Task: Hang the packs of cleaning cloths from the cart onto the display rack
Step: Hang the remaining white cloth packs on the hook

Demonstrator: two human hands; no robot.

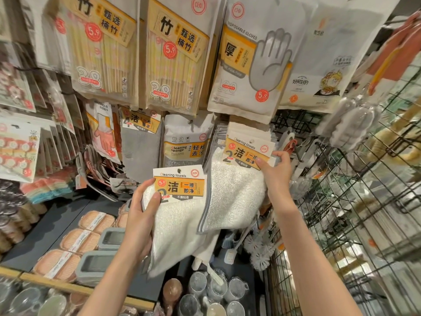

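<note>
Cleaning-towel pack [182, 208] sat at frame centre, card header up and tilted slightly clockwise, white cloth hanging below it; long axis ran top to bottom, lower end drifting toward lower left. Header printed "Cleaning towels", orange band, "5.9" sticker.

Left hand [141, 215] gripped that pack along its left edge: thumb across the front just beside the orange label, fingers curled behind the cloth. Grasping, not released.

Second pack [237, 190] was up and right of the first, at the front of a stack of same-type packs on the display rack [293, 124]. Its header faced the camera, tilted clockwise, cloth with grey trim draping down to lower left and overlapping the held pack's right side.

Right hand [275, 169] pinched the lower right corner of that second header, thumb on the front face, fingers wrapped behind. Whether the header hole sat on a hook could not be told.

Upper frame: bamboo chopstick packs [175, 53] and a disposable gloves pack [250, 60]. Cleaning sponge pack [186, 142] hung just above the held pack. Wire grid [355, 201] filled the right of frame.
</note>
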